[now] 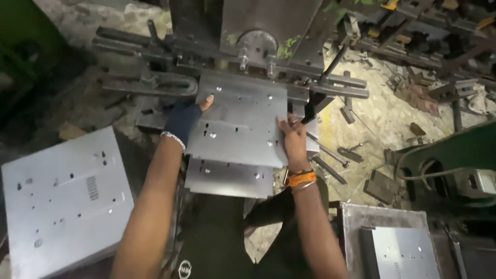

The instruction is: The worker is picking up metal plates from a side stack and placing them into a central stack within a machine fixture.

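Hands pinch opposite edges of a punched metal sheet: gloved left hand and bare right hand each hold a firm grip, keeping it flat under the press.

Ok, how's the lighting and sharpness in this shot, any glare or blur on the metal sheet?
Head view: light falls mostly on the grey perforated metal sheet, which shows a soft sheen, no harsh glare; the left hand in a dark fingerless glove and the bare right hand are slightly soft; the upper left corner and the bottom edge sink into shadow; the stack of grey metal sheets at left looks pale and a little smeared.
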